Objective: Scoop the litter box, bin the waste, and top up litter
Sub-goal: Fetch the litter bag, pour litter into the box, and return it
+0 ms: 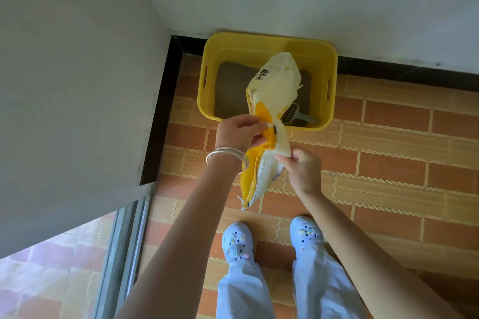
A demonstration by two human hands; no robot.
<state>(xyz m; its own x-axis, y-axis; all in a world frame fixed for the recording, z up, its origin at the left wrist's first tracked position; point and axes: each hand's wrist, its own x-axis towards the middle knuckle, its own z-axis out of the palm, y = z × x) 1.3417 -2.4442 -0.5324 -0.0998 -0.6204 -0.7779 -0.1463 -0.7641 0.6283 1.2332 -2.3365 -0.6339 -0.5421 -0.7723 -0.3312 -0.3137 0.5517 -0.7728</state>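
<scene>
A yellow litter box [329,65] stands on the floor in the room's corner, with grey-brown litter [230,88] inside. A grey slotted scoop [298,115] lies in its near right part. I hold a cream and yellow litter bag [274,85] in the air, tilted over the box's front edge. My left hand [237,132] grips the bag's yellow middle. My right hand [302,167] pinches a cream edge of the bag lower down. The bag's far end hangs over the litter; I cannot tell whether litter is pouring.
White walls meet behind the box, with a black skirting [404,72] along them. The floor is orange brick-pattern tile [388,153]. My feet in pale blue clogs [237,243] stand close to the box. A metal door track [124,241] runs at the lower left.
</scene>
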